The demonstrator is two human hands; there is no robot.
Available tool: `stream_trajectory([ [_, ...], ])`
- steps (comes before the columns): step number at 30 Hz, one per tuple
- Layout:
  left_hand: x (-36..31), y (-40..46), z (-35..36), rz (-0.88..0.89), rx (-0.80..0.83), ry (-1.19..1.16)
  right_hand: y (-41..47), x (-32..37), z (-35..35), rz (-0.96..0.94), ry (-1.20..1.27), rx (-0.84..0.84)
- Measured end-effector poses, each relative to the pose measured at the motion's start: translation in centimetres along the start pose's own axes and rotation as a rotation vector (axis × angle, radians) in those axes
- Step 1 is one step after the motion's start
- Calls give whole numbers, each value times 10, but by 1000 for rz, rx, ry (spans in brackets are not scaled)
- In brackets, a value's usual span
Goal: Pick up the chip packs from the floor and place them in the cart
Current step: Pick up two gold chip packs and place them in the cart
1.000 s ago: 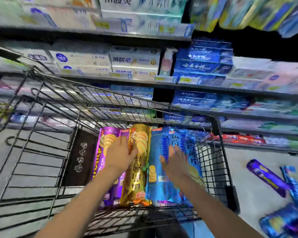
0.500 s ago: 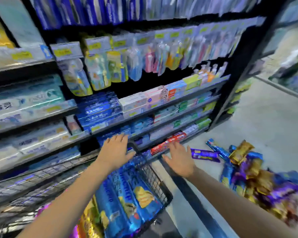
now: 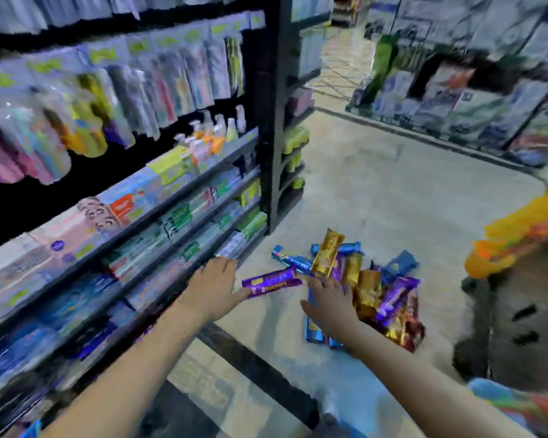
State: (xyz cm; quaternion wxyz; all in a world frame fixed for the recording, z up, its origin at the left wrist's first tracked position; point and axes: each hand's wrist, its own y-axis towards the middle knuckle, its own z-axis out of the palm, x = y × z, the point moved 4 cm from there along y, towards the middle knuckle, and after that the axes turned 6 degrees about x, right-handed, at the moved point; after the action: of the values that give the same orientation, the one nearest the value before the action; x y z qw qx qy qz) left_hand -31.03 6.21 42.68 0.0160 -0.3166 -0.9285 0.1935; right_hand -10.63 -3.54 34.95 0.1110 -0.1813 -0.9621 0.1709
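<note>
A heap of long chip packs (image 3: 367, 286) in purple, gold, blue and dark red lies on the grey floor. One purple pack (image 3: 271, 281) lies apart at the heap's left edge. My left hand (image 3: 214, 287) is open, fingers spread, with its fingertips at the near end of that purple pack. My right hand (image 3: 328, 303) is open too, stretched out over the near left side of the heap, above a blue pack (image 3: 312, 330). Neither hand holds anything. The cart is out of view.
A tall black shelf unit (image 3: 178, 197) stocked with boxes and hanging goods runs along the left, ending at a post (image 3: 274, 121). More stacked goods (image 3: 475, 99) line the far right. A dark blurred shape with orange and yellow (image 3: 516, 279) stands at the right.
The view has swung right, away from the cart and down to the floor heap. Both hands left the packs in the cart and reached empty toward the packs on the floor.
</note>
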Motion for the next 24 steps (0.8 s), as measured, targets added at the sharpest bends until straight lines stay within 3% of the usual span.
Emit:
stream_trajectory([
  [6, -97, 136, 5, 37, 101, -58, 79, -122, -16, 70, -2, 22],
  [11, -136, 210, 54, -2, 264, -135, 129, -190, 9, 179, 85, 165],
  [20, -160, 348, 182, 26, 475, -129, 216, -294, 116, 478, 136, 293],
  [24, -183, 435, 255, 84, 520, -108, 271, -352, 188, 630, 306, 329],
])
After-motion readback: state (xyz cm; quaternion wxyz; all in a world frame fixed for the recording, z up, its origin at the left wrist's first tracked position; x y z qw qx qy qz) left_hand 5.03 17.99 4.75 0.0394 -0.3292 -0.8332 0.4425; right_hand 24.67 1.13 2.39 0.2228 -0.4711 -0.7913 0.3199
